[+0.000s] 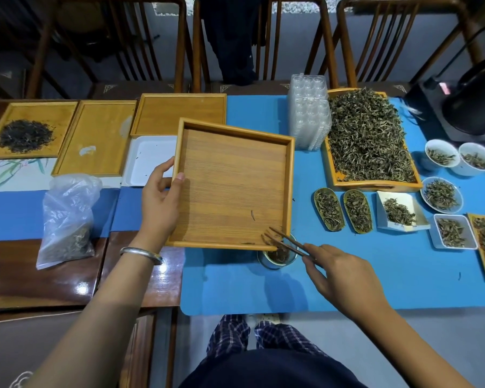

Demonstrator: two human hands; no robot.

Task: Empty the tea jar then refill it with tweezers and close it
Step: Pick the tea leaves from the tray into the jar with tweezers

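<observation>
The right hand (345, 271) pinches the thin brown wooden tweezers (287, 242), tips at the lower corner of the tilted square bamboo tray (230, 186). The left hand (160, 191) grips its left edge. Best to keep that corner over the small round glass tea jar (277, 257) on the blue surface – sweep slowly. The tray hides half the jar; no lid visible.

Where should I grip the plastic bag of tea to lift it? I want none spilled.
Take the bag by its gathered, crumpled top, which lies at the far end, coming from above. The tea sits low in the near end, so lifting by the top should keep the leaves at the bottom. Whether the top is sealed I cannot tell. Both hands are busy: the left hand holds the tray, the right hand the tweezers.
</observation>
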